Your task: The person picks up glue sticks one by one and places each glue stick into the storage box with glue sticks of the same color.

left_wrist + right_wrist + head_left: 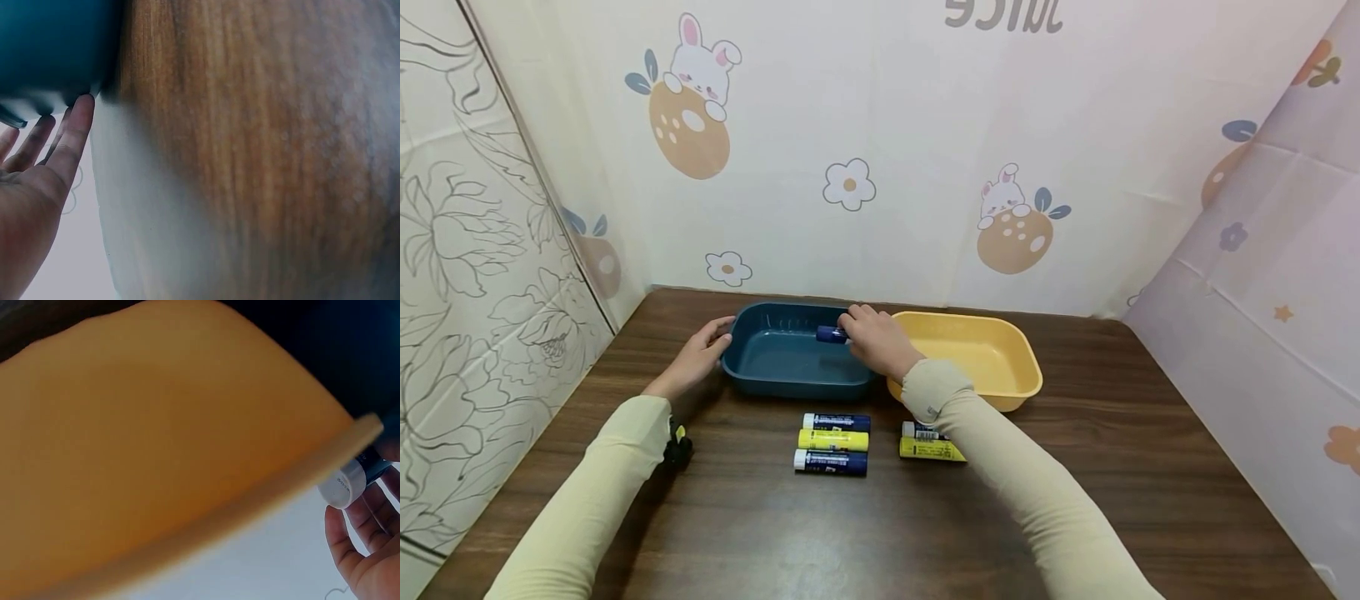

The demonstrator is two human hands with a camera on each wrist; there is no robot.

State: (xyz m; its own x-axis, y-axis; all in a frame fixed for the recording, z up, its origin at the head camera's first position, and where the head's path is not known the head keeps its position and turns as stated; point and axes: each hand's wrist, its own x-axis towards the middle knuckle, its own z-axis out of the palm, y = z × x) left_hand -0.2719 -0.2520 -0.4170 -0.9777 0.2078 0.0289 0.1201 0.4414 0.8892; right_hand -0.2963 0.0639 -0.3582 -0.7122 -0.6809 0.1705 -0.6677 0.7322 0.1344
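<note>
My right hand [880, 340] grips a dark blue glue stick [831, 334], held sideways above the right part of a dark teal plastic basin [797, 388]. Its white end [344, 487] shows beside the fingers in the right wrist view. My left hand [698, 354] touches the outer left wall of this basin, its fingertips against the side with the fingers fairly straight. To the right stands a yellow basin [1017, 392], partly behind my right hand and wrist.
Nearer on the wooden table [737, 525] lie a blue glue stick [842, 422], a yellow one [832, 439] and another blue one [835, 462] side by side. Right of them, a blue stick [917, 430] and a yellow stick [928, 450] are partly under my sleeve. A small black object [678, 450] is beside my left forearm.
</note>
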